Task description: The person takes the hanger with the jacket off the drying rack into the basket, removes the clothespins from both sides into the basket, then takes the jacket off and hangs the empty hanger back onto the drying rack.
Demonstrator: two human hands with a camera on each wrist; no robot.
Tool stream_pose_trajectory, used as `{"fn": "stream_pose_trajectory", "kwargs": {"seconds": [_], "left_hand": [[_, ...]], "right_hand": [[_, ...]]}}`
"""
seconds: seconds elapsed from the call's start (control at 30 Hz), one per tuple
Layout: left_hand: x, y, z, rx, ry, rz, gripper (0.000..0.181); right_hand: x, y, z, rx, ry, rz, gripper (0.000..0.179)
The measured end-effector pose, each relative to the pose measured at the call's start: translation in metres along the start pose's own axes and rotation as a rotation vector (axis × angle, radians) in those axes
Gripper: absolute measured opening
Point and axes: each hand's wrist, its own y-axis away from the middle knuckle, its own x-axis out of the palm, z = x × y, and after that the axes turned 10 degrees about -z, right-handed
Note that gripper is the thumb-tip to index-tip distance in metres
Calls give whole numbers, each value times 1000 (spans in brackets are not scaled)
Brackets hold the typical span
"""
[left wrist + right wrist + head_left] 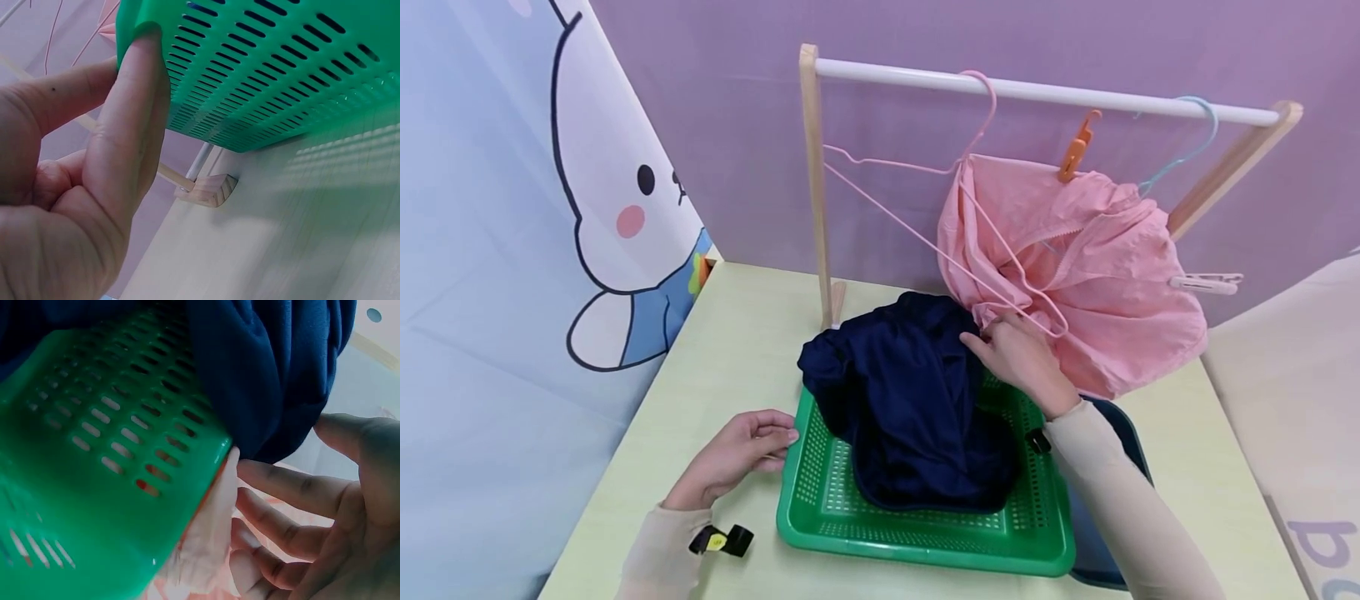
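A green perforated basket (917,546) stands on the table with a dark navy garment (917,400) heaped in it and over its far side. My left hand (741,454) pinches the basket's left rim; in the left wrist view its fingers (134,94) meet the rim. My right hand (1022,358) reaches over the far right corner. Its spread fingers (294,487) touch the navy garment and the basket's corner in the right wrist view. Just behind it hangs a pink garment (1112,283), beside a bare pink hanger (887,167).
A clothes rack with a white bar (1037,90) and wooden posts stands at the back. An orange clip (1077,150) and a white clothespin (1206,284) hold the pink garment near a light blue hanger (1180,158). A dark blue tray (1093,533) lies partly under my right arm.
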Motion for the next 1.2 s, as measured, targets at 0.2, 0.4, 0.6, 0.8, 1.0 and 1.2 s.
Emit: {"fn": "stream_pose_trajectory", "kwargs": {"seconds": [0.2,0.4,0.6,0.8,1.0,1.2], "left_hand": [[1,1,-2,3,4,5,34],[1,2,-1,10,2,11,35],[1,2,-1,8,7,20,34],[1,1,-1,-4,7,23,34],[2,0,-2,-14,-1,25,33],[3,0,-3,-18,-7,27,34]], "right_hand": [[7,-4,1,-19,-39,36,45],[15,-3,5,-52,-77,-8,30],[12,8,10,-110,-134,-165,11],[-1,22,18,-167,-171,-298,10],[-22,37,32,-251,-236,-390,10],[-48,51,45,-365,-317,-505,14]]}}
